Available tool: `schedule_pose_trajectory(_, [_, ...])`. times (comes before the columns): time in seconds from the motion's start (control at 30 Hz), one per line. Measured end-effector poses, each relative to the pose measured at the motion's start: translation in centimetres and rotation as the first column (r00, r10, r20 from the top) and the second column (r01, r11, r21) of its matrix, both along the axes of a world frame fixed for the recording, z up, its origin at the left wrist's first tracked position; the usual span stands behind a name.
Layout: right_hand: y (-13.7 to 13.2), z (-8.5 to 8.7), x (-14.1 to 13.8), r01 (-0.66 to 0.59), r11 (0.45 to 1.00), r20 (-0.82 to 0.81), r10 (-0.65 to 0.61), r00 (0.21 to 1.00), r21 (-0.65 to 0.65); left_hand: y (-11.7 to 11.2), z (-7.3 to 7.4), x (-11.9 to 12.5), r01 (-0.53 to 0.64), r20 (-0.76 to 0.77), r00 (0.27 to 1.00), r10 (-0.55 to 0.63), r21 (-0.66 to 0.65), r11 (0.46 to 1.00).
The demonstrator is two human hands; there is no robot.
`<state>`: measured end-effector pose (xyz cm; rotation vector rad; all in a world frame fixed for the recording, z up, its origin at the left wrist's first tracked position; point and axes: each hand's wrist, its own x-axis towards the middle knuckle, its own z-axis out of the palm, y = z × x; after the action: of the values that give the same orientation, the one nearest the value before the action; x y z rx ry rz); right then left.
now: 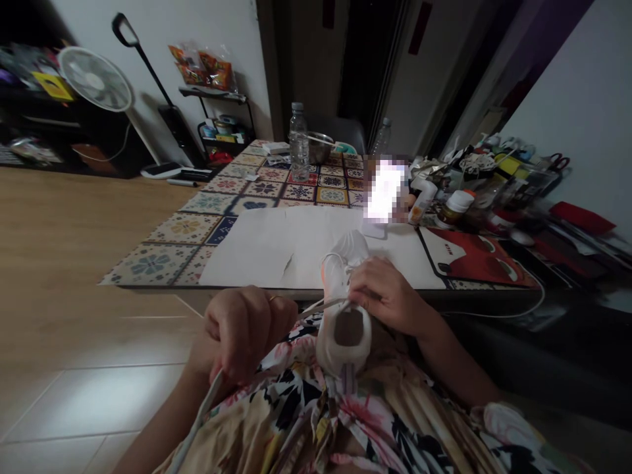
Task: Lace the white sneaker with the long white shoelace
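At the upper left of the frame stands a fan with a round, pale, ribbed guard. Right of it, a table runs back under a patchwork of tile-like squares with flower motifs. At the lower left of centre, the left hand is curled into a fist around a flat, woven-looking shoelace; a loose tail hangs below the fist while the other stretch runs almost straight to the shoe, so the grip seems meant to keep it taut. Behind, a creased white sheet covers the near table edge, perhaps to keep the surface clean. The white shoe is at the centre, toe away and rounded heel towards the floral clothing; that way round, its padded oval opening and lacing face the wearer and both hands reach easily. Whether the toe touches the sheet cannot be told. Just right of centre, the right hand bends over the shoe, thumb and fingers gripping beside the lacing, probably to steady it; exactly what the fingertips pinch is hidden. Beyond it, a blurred, glowing screen stands facing the person, perhaps for easy viewing. Further right lie a white-lidded jar and a flat, glossy-looking red panel with dark edges.
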<state>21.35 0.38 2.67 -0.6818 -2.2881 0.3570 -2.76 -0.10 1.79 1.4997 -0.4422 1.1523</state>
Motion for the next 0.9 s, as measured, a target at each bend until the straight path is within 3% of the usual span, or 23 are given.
schedule_pose_trajectory(0.07, [0.0, -0.5, 0.0, -0.075, 0.981, -0.119, 0.054, 0.991, -0.181, 0.0, -0.2, -0.2, -0.013, -0.001, 1.0, 0.013, -0.023, 1.0])
schedule_pose_trajectory(0.1, [-0.1, -0.8, -0.1, -0.147, 0.945, -0.226, 0.082, 0.971, -0.292, 0.0, -0.3, -0.3, -0.018, -0.004, 1.0, 0.018, -0.023, 1.0])
schedule_pose_trajectory(0.17, [-0.4, -1.3, -0.1, -0.337, 0.822, -0.463, 0.102, 0.88, -0.459, 0.1, -0.6, -0.5, -0.04, -0.014, 0.999, 0.04, -0.026, 0.999])
schedule_pose_trajectory(0.23, [-0.8, -1.4, 0.0, -0.499, 0.708, -0.636, 0.09, 0.766, -0.5, 0.2, -0.9, -0.6, -0.059, -0.018, 0.998, 0.058, -0.039, 0.997])
schedule_pose_trajectory(0.27, [-1.0, -1.2, 0.2, -0.544, 0.683, -0.691, 0.079, 0.719, -0.488, 0.3, -1.0, -0.7, -0.063, -0.019, 0.998, 0.062, -0.046, 0.997])
schedule_pose_trajectory(0.3, [-1.1, -0.8, 0.4, -0.562, 0.682, -0.731, 0.059, 0.68, -0.468, 0.3, -1.1, -0.8, -0.073, -0.02, 0.997, 0.072, -0.059, 0.996])
schedule_pose_trajectory(0.37, [-1.3, 0.1, 1.2, -0.523, 0.751, -0.801, -0.013, 0.599, -0.403, 0.3, -1.2, -1.0, -0.099, -0.015, 0.995, 0.099, -0.077, 0.992])
schedule_pose_trajectory(0.47, [-1.2, 1.5, 2.4, -0.309, 0.9, -0.873, -0.136, 0.469, -0.306, 0.0, -1.0, -1.1, -0.17, -0.011, 0.985, 0.17, -0.096, 0.981])
schedule_pose_trajectory(0.57, [-1.4, 1.5, 2.5, -0.055, 0.968, -0.894, -0.204, 0.4, -0.246, -0.7, -0.7, -0.9, -0.263, -0.079, 0.965, 0.251, -0.2, 0.944])
schedule_pose_trajectory(0.63, [-1.8, 0.8, 1.6, 0.112, 0.974, -0.862, -0.227, 0.453, -0.197, -1.3, -0.6, -0.5, -0.34, -0.183, 0.938, 0.296, -0.31, 0.888])
schedule_pose_trajectory(0.7, [-2.5, -0.1, 0.3, 0.206, 0.975, -0.727, -0.205, 0.655, -0.089, -1.6, -0.6, 0.2, -0.402, -0.324, 0.898, 0.297, -0.329, 0.855])
schedule_pose_trajectory(0.77, [-3.2, -0.7, -1.0, 0.134, 0.985, -0.463, -0.07, 0.883, 0.107, -1.7, -0.8, 1.1, -0.425, -0.44, 0.859, 0.263, -0.325, 0.845])
schedule_pose_trajectory(0.8, [-3.5, -0.9, -1.5, 0.06, 0.98, -0.336, 0.007, 0.942, 0.19, -1.7, -0.9, 1.5, -0.431, -0.476, 0.846, 0.238, -0.349, 0.832])
schedule_pose_trajectory(0.9, [-3.7, -1.1, -2.4, -0.063, 0.96, -0.196, 0.12, 0.973, 0.273, -1.5, -1.2, 2.6, -0.472, -0.491, 0.843, 0.222, -0.475, 0.742])
